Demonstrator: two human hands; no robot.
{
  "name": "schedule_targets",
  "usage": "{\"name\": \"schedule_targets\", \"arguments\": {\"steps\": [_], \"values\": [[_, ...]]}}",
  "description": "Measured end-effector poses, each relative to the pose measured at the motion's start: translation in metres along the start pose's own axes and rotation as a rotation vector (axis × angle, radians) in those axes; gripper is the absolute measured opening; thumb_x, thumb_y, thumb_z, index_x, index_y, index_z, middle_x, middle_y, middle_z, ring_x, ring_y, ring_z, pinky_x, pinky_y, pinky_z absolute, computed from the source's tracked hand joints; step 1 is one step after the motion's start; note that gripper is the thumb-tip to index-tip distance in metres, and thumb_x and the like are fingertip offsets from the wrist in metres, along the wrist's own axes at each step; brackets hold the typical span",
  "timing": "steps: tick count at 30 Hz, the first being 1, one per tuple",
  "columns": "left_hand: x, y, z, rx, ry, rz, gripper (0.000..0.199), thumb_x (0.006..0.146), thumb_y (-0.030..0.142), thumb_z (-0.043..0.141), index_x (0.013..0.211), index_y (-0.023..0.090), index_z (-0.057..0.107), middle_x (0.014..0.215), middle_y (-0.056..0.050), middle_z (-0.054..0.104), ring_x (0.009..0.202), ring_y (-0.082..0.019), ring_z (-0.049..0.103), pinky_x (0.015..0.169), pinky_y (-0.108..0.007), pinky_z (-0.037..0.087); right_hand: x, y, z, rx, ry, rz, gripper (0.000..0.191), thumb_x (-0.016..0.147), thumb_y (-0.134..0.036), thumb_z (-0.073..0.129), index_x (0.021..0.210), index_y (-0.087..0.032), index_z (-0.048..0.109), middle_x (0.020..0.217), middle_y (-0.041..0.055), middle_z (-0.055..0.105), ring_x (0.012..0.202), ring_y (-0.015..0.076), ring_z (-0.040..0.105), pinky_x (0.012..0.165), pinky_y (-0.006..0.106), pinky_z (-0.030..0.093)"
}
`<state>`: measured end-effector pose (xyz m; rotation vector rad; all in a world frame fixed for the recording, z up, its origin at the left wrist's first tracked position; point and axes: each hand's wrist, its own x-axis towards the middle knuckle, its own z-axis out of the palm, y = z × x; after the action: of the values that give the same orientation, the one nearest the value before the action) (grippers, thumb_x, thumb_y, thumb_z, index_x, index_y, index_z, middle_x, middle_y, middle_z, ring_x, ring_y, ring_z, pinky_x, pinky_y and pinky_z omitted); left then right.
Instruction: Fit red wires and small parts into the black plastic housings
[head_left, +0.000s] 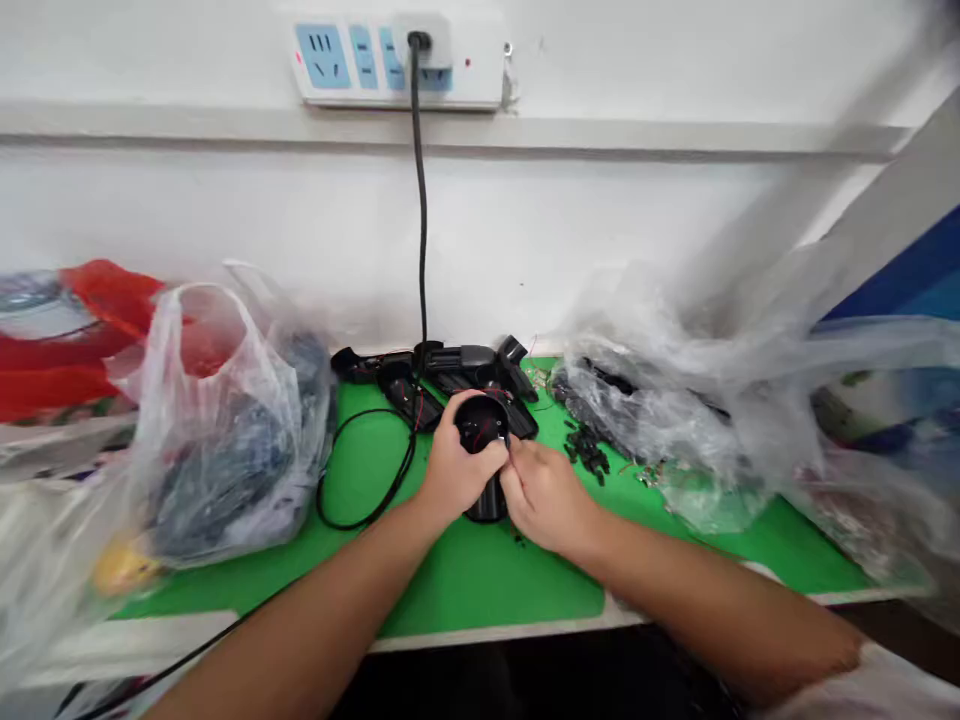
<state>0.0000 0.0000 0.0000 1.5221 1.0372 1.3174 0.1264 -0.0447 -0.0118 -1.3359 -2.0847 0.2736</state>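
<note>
In the middle of the head view is a black hair dryer housing (487,505), its round open end facing up and a red wire showing inside. My left hand (459,465) is wrapped round its left side, with the thumb across the front of the rim. At the right side of the rim, my right hand (546,492) has its fingers curled and pinched against the housing. Whatever those fingertips grip is hidden. Just behind my hands lie several similar black housings (461,358) with handles, some trailing red wires.
A green mat (480,590) covers the table. Left stands a clear plastic bag (225,460) of dark parts; right, another plastic bag (645,410). Small black pieces (587,450) lie right of my hands. A black cable (421,220) drops from a power strip (480,60).
</note>
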Motion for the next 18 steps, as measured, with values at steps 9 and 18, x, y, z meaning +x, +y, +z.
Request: {"name": "schedule_targets", "arguments": {"steps": [9, 18], "values": [[-0.001, 0.005, -0.005, -0.322, -0.27, -0.573, 0.051, 0.067, 0.021, 0.065, 0.113, 0.022, 0.044, 0.071, 0.005, 0.055, 0.054, -0.012, 0.055, 0.054, -0.027, 0.047, 0.024, 0.04, -0.018, 0.657, 0.121, 0.136, 0.041, 0.091, -0.037, 0.042, 0.127, -0.02, 0.053, 0.098, 0.0085, 0.064, 0.084, 0.0187, 0.061, 0.075, 0.035, 0.05], [0.0, 0.015, -0.011, -0.32, -0.455, -0.508, 0.053, 0.07, 0.031, 0.069, 0.118, 0.02, 0.048, 0.083, -0.001, 0.062, 0.071, -0.014, 0.061, 0.062, -0.024, 0.047, 0.027, 0.043, -0.024, 0.984, 0.029, 0.089, 0.045, 0.082, -0.04, 0.06, 0.125, -0.027, 0.055, 0.122, 0.0047, 0.061, 0.11, 0.0222, 0.059, 0.098, 0.044, 0.045]]}}
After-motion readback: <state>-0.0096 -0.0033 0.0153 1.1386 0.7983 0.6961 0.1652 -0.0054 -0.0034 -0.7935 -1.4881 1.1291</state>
